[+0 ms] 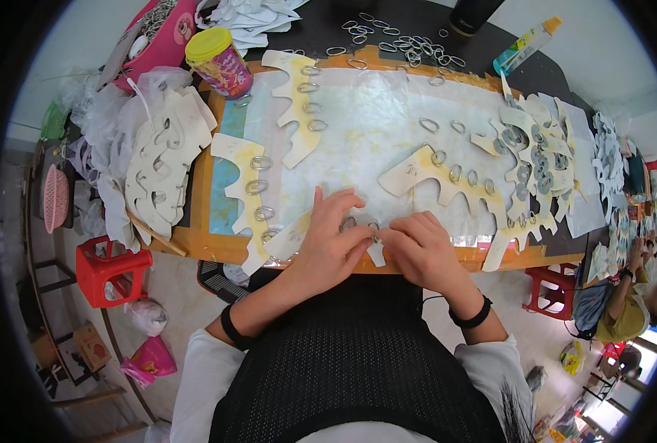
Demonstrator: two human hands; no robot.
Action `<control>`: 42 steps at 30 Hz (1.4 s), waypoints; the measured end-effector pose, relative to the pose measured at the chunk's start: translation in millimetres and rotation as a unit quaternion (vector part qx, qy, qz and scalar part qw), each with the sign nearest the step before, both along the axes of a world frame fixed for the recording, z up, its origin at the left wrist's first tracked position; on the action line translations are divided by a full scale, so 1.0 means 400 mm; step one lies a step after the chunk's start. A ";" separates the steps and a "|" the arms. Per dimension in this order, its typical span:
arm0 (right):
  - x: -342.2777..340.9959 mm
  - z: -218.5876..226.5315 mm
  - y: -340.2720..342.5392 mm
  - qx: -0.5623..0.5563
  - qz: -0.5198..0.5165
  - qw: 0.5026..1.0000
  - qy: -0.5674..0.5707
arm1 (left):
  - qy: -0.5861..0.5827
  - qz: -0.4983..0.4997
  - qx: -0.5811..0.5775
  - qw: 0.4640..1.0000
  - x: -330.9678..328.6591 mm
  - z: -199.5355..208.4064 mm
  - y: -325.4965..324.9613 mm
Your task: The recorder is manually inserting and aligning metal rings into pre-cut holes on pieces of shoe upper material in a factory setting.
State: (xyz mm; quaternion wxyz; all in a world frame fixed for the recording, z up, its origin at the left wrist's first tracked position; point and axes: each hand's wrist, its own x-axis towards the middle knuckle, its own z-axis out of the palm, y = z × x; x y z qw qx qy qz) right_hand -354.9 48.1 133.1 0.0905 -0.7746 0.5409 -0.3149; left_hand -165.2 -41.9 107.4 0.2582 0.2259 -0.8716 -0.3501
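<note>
At the table's near edge my left hand (330, 240) lies over a scalloped white piece (290, 238), its thumb and fingers closed on it. My right hand (423, 247) is pinched close beside it; its fingertips hide what they hold. A metal oval ring (373, 227) shows between the hands, by a tab of the piece. Left of my left hand lies a scalloped strip (241, 177) with yellowish glue and several rings along it. Another such strip (296, 103) is farther back, and a third (446, 177) lies right of the hands.
More ringed strips are heaped (539, 159) at the right, and another stack (167, 166) sits at the left. Loose oval rings (417, 52) are scattered at the back. A yellow-lidded tub (220, 65), pink basket (158, 44) and bottle (526, 47) line the far side.
</note>
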 end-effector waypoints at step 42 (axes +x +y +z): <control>-0.018 -0.014 0.006 -0.033 -0.017 0.993 0.116 | -0.006 0.005 0.021 1.000 -0.004 0.010 -0.005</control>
